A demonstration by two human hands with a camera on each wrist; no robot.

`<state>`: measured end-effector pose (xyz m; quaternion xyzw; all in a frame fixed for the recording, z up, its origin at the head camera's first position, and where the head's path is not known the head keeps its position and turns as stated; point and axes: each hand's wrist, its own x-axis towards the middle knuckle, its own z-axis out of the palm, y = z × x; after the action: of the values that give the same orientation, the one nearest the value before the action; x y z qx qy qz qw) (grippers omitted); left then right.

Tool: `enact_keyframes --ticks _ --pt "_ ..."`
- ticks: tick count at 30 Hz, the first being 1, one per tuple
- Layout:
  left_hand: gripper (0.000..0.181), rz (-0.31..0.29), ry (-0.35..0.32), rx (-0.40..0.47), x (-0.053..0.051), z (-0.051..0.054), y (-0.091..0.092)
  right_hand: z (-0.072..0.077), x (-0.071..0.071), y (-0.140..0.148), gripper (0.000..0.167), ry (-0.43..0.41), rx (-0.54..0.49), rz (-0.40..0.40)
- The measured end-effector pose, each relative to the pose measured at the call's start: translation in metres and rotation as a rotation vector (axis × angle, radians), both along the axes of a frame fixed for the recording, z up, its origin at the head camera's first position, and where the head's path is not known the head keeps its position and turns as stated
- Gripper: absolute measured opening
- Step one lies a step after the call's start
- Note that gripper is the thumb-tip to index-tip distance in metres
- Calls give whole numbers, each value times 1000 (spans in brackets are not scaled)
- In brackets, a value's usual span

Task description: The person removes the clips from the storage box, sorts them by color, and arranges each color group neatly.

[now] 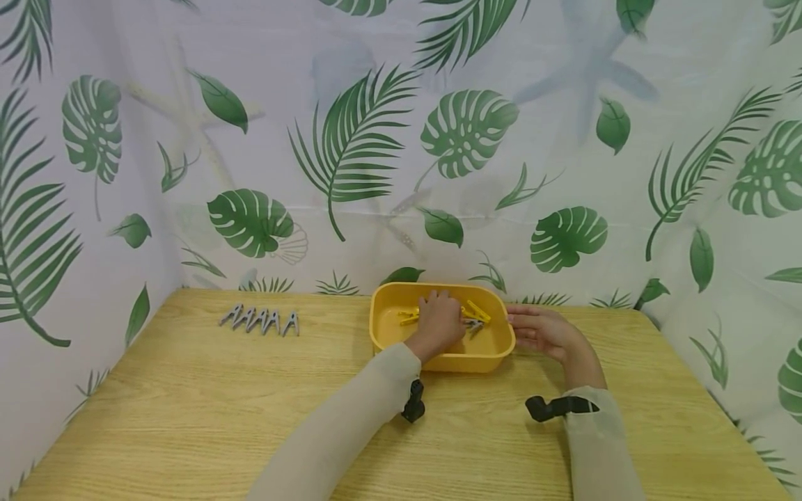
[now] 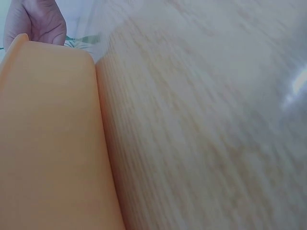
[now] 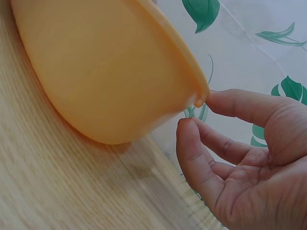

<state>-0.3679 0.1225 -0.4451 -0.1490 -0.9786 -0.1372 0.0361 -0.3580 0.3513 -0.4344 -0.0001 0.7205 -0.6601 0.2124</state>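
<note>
A shallow, oblong yellow bin (image 1: 466, 363) sits upright near the back edge of a wood-grain table (image 1: 464, 431), before a leaf-printed cloth (image 1: 388, 250). Inside lie yellow clothespins (image 1: 479, 311) and at least one gray clothespin (image 1: 476, 328). The person's left hand (image 1: 441, 321) reaches over the front rim, knuckles up, fingers down among them; yellow pins show on both sides of it, the gray one just to its right. Whether those fingers pinch a pin cannot be told (the back of the hand hides the tips).

The right hand (image 1: 551, 330) is beside the bin's right end, its fingers relaxed and loosely spread; the right wrist view shows the index fingertip at the rim and the thumb apart, clasping nothing.

The pins look like light, stiff, smooth plastic, hardly fragile; a pinch on the handle ends would likely suit them. The bin seems light and inclined to slide, best steadied by its rim. Well to the left, more gray clothespins (image 1: 271, 321) form a row on the table.
</note>
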Motion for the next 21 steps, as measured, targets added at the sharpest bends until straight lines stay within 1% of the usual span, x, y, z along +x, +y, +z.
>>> enact_keyframes --ticks 4,7,14,21 --pt "18 6 -1 -8 0 0 1 0 1 -1 52 -1 7 -1" --pt "14 11 6 -4 1 -1 1 0 1 -1 57 -1 14 -2" --pt "17 13 25 0 2 0 0 -1 1 -1 57 11 12 22" --pt "18 35 12 5 2 2 -1 -2 -1 0 57 7 5 29"
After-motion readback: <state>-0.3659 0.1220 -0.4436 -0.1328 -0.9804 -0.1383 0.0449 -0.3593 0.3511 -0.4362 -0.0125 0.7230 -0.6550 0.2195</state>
